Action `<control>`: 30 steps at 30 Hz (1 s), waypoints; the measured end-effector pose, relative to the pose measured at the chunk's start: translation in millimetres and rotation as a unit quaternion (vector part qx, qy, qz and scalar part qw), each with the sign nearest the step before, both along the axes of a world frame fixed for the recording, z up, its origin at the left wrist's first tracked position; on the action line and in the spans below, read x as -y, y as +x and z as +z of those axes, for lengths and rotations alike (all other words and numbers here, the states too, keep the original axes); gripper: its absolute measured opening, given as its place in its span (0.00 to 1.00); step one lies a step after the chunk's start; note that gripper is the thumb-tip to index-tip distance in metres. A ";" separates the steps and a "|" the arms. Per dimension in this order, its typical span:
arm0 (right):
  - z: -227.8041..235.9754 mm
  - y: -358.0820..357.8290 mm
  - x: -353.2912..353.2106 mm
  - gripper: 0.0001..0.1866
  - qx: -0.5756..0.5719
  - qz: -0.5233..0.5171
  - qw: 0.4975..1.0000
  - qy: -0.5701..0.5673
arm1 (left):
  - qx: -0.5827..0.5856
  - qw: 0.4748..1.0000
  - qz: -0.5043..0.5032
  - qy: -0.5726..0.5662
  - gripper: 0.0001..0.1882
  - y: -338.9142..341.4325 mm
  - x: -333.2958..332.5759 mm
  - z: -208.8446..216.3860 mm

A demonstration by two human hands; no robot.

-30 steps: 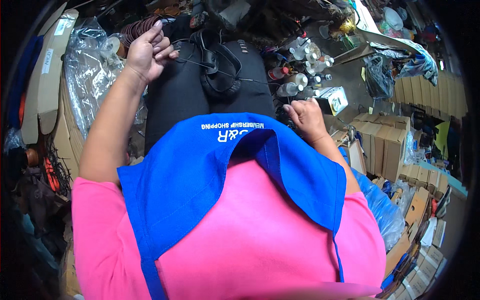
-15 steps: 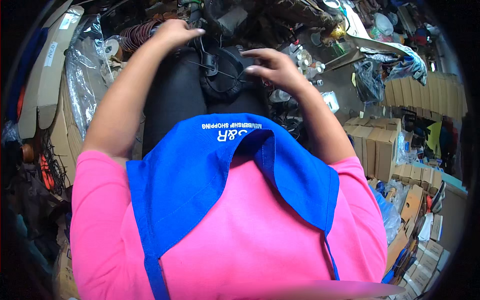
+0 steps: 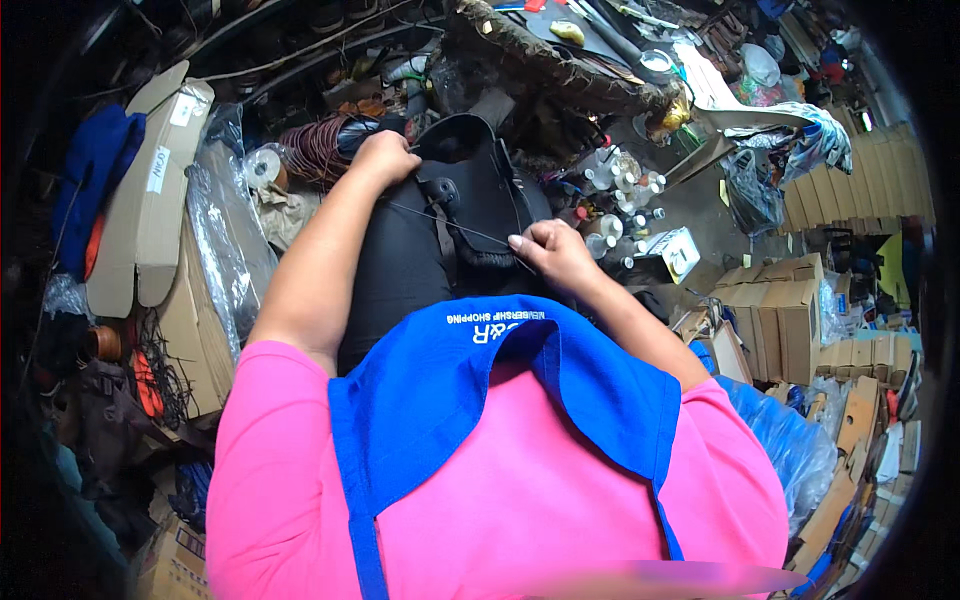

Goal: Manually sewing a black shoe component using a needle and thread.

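On my lap lies a black leather-like piece with a curved rim and a small strap with a round fitting; I cannot tell its kind. A thin dark thread runs slantwise across it toward my right hand. My right hand is at its lower right edge, thumb and finger pinched on the thread. My left hand is at its upper left, fingers closed. What the left fingers hold, if anything, is too small to make out.
Beyond my left hand sits a coil of brown cord, with a thread spool beside it. Several small bottles stand to the right. Cardboard boxes are stacked farther right. Cardboard sheets lean at the left.
My right hand has come down and closed from a looser pose. My left hand has closed and sits lower. The black piece has turned and shows more of its flat side.
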State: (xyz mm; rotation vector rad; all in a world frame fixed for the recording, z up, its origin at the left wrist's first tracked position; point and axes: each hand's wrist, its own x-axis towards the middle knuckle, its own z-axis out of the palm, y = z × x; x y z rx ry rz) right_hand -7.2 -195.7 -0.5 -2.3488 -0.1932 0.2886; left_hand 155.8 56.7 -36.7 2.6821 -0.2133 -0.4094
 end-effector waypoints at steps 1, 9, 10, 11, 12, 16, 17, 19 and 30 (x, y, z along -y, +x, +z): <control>1.8 -5.8 -2.2 0.17 0.035 -0.012 0.999 -0.014 | 0.016 1.000 -0.020 0.012 0.17 -0.5 7.4 -2.7; 10.7 14.2 -8.4 0.21 0.012 0.018 0.985 -0.170 | 0.315 0.930 -0.060 -0.182 0.14 -60.9 29.5 10.2; 18.1 22.7 -7.9 0.21 -0.036 0.014 0.984 -0.172 | 0.299 0.919 -0.124 -0.224 0.14 -80.5 32.5 25.0; 17.5 32.2 -2.6 0.21 -0.061 0.019 0.987 -0.150 | 0.237 0.916 -0.173 -0.273 0.13 -99.1 34.9 27.8; 12.5 38.3 3.0 0.20 -0.070 0.017 0.993 -0.090 | 0.172 0.923 -0.217 -0.266 0.13 -117.3 38.5 35.5; 13.4 39.7 -0.2 0.19 0.069 0.037 0.994 -0.072 | 0.223 0.921 -0.247 -0.202 0.14 -147.0 43.2 30.8; 14.8 38.3 -0.9 0.20 0.217 0.054 0.970 -0.092 | 0.232 0.917 -0.246 -0.210 0.14 -147.1 41.9 29.0; 25.0 30.3 1.8 0.20 0.183 -0.002 0.979 -0.086 | 0.238 0.916 -0.262 -0.189 0.14 -153.0 41.5 27.9; 45.9 7.1 12.8 0.18 -0.081 0.125 0.988 -0.033 | 0.234 0.908 -0.297 -0.183 0.12 -149.2 39.8 31.9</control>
